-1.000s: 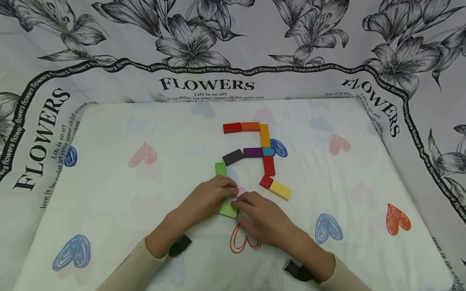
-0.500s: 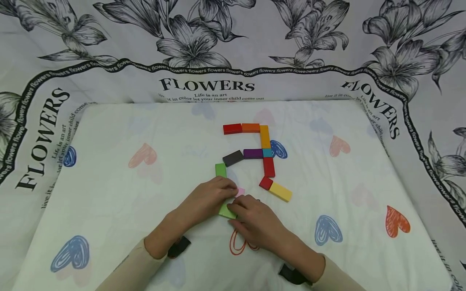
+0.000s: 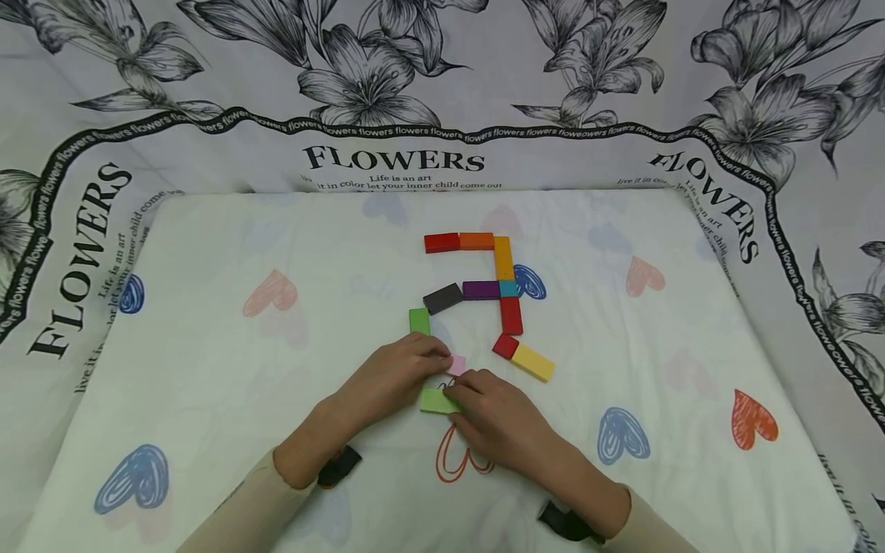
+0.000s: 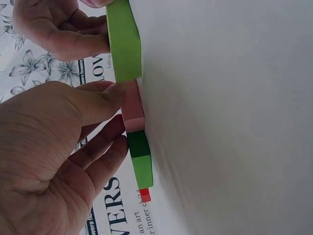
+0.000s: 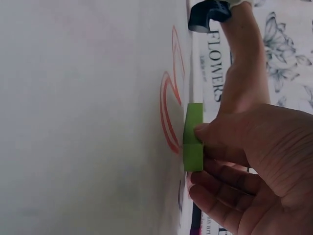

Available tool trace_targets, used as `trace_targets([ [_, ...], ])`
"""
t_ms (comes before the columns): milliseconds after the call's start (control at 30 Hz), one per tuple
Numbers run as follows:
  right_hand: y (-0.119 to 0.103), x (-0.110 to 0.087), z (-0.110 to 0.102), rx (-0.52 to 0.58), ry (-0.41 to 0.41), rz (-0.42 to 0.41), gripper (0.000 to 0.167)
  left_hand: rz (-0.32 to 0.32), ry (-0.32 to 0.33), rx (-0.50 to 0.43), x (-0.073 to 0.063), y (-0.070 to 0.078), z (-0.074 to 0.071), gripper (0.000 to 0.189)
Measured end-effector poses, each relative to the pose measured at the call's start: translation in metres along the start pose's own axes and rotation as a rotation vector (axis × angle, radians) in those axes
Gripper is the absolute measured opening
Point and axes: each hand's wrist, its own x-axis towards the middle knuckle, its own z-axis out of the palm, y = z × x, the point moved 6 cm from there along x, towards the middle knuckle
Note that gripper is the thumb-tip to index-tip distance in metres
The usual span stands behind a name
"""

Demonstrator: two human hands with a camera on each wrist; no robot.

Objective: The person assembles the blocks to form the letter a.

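Note:
On the white heart-print cloth, my left hand (image 3: 394, 382) pinches a pink block (image 3: 457, 365), its thumb laid on that block in the left wrist view. Just nearer to me, my right hand (image 3: 501, 418) grips a light green block (image 3: 437, 400) between thumb and fingers; its far end is covered by the fingers. A darker green block (image 3: 419, 321) lies just beyond the left fingers, close to the pink one in the left wrist view. Part of the pink block is hidden under the left hand.
A line of colored blocks runs beyond the hands: a black block (image 3: 442, 299), a purple block (image 3: 480, 290), a blue block (image 3: 508, 288), an orange block (image 3: 476, 241) and several others. A yellow block (image 3: 532, 362) ends it at the right.
My right hand shifted slightly left and then back right, and the light green block has turned and moved a little to the right. The left hand stays in place.

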Motion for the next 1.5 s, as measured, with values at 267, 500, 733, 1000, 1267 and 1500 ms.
trace_targets([
  [267,0.004,-0.002,-0.002,-0.005,0.006,0.002,0.038,-0.003,0.017,-0.016,0.002,-0.002,0.002,0.028],
  [500,0.003,0.0,-0.001,-0.027,0.002,-0.021,0.04,0.001,0.021,-0.014,0.001,-0.003,0.003,0.028],
  [733,0.011,-0.003,-0.008,-0.016,0.015,-0.005,0.039,0.011,0.043,-0.019,0.0,-0.002,0.001,0.026],
  [1000,0.029,-0.008,-0.021,-0.026,0.063,-0.006,0.039,0.0,0.039,-0.03,-0.001,0.0,0.002,0.026],
  [1267,0.04,-0.007,-0.029,-0.056,0.083,-0.03,0.039,-0.024,0.016,-0.02,-0.004,0.002,0.004,0.028],
  [1500,0.05,-0.003,-0.03,-0.073,0.06,-0.022,0.04,-0.032,-0.015,-0.02,0.0,0.001,0.005,0.031],
])
